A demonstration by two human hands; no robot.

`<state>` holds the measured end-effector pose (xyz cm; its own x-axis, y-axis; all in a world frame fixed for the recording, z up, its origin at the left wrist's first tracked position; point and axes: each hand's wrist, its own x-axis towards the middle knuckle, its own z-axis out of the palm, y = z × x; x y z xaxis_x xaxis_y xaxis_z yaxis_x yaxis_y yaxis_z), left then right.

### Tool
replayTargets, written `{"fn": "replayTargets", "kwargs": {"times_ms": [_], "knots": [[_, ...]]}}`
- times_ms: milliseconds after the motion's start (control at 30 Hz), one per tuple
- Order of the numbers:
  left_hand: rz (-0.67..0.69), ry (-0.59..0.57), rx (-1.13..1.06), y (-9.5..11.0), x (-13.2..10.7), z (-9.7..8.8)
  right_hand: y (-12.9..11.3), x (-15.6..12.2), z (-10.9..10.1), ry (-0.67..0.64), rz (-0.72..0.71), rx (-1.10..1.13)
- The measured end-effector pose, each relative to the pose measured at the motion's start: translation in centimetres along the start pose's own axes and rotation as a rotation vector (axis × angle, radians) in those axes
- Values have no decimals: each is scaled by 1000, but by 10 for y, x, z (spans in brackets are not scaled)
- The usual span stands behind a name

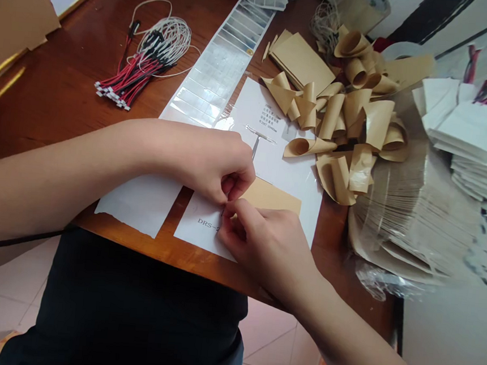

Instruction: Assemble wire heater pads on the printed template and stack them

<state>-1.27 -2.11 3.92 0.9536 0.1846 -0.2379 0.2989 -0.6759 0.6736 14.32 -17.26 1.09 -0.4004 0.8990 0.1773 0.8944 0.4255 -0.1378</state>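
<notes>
1. Fingers (pixel 237 185) of both hands curled, tips together, clamped on the left end of a tan kraft paper slip (pixel 273 195); the exact grip is partly hidden.
2. Left hand (pixel 208 165) is on the far side, right hand (pixel 265 247) on the near side, touching each other at the slip's end.
3. Slip lies flat over white paper sheets near the front edge of the wooden tabletop (pixel 51 86). One white sheet (pixel 199 230) shows printed "DRS-" just beside the right fingers.
4. Just past the left hand: a sheet with dark printed text (pixel 263 116) and a small metal T-shaped piece (pixel 255 145).
5. To the right: a heap of curled kraft strips (pixel 343 117), flat kraft pieces (pixel 301 60), a tall stack of kraft sheets (pixel 412 208), and stacked white paper (pixel 473 140).
6. To the left: a bundle of red, black and white wires (pixel 140 71), and a long silver label sheet (pixel 210 71).
</notes>
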Motion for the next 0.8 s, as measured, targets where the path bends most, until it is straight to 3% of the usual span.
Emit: {"fn": "replayTargets", "kwargs": {"times_ms": [267, 800], "knots": [[-4, 24, 3, -1, 0, 0, 0, 2, 3, 41, 4, -32], [23, 45, 5, -3, 0, -1, 1, 2, -5, -51, 56, 145]]}}
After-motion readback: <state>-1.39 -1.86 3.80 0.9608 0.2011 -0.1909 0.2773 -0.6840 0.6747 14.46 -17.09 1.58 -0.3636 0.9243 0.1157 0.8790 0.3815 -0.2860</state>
